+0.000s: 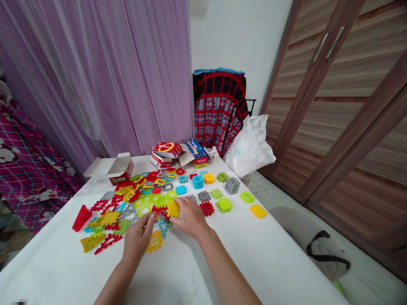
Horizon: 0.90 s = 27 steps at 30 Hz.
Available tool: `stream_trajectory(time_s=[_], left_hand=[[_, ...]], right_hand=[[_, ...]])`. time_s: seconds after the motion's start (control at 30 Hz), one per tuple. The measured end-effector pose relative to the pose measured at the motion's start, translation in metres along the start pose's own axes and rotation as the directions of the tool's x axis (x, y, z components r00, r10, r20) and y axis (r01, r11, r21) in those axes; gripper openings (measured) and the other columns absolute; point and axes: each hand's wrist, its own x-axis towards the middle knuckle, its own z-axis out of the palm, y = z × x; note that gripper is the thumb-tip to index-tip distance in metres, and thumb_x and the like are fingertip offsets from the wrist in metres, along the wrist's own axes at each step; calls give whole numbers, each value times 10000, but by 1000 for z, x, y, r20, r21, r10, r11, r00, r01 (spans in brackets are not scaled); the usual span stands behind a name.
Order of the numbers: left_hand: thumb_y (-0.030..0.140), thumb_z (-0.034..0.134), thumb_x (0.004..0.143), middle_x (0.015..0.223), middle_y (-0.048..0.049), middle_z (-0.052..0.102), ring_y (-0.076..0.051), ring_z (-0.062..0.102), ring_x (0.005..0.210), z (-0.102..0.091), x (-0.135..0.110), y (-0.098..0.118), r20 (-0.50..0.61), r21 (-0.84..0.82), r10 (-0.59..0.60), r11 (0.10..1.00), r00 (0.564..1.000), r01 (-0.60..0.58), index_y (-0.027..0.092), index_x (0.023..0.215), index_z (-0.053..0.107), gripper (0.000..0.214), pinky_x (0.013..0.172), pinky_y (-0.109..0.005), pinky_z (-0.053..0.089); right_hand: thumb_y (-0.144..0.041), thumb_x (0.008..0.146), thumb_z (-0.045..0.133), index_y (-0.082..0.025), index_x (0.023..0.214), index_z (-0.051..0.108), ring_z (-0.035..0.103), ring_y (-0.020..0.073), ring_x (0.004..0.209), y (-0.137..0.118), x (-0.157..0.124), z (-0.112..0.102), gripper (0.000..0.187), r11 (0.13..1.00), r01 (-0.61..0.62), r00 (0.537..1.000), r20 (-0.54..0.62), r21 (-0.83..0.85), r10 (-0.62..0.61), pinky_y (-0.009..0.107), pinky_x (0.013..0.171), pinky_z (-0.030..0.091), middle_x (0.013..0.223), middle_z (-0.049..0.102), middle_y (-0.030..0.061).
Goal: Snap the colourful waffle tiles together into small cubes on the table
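Observation:
My right hand (190, 216) pinches a yellow interlocking block piece (173, 209) with notched edges, held just over the pile. To its left, my left hand (138, 237) has thumb and fingers drawn close together; whatever lies between them, if anything, is too small to make out. Below and between the hands, a yellow window-shaped piece (154, 242) lies flat on the table. A blue piece (163, 227) and red pieces (159, 210) are partly covered by my hands. Lime green pieces (149, 202) spread out just behind them.
The white table (178, 279) bears a mixed heap of coloured pieces at left. Sorted pieces stand at right, including a grey stack (232, 185), a blue stack (197, 182) and a red one (207, 209). Cardboard boxes (167, 150) and a white bag (249, 146) stand behind.

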Motion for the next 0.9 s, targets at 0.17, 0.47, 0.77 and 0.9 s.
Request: stream_trajectory(time_s=[0.17,0.47,0.77,0.9], left_hand=[[513,434,822,775,-22,768,-215,712,763,-8,-7,-12,-129,66,-16,998,992,24,238,919,683,383,668,-265,511],[534,428,788,764,-5,763,-216,715,781,-11,-4,-23,-162,16,-64,998,985,67,252,936,687,410,696,-278,526],[571,427,750,733,-13,750,-236,702,737,-14,4,-20,-156,-88,-136,988,978,123,245,863,693,435,720,-330,547],[586,440,743,738,-36,745,-228,695,693,-13,4,-21,-136,-177,-169,974,976,143,221,836,682,448,714,-336,554]], right_hand=[[-332,751,643,-194,1198,559,550,232,1067,22,1,-28,475,989,-145,961,-235,11,143,372,938,436,1141,623,83],[-437,800,548,-195,1153,615,573,237,1004,116,-62,-80,434,884,-422,852,-422,-201,311,358,898,441,1081,644,94],[-471,827,469,-138,1199,604,551,262,1038,187,-129,-111,517,573,-771,601,-612,-277,513,347,890,417,1134,616,144],[-449,827,491,-147,1225,587,567,261,1011,190,-133,-104,509,521,-790,604,-556,-324,571,348,854,428,1106,622,130]])
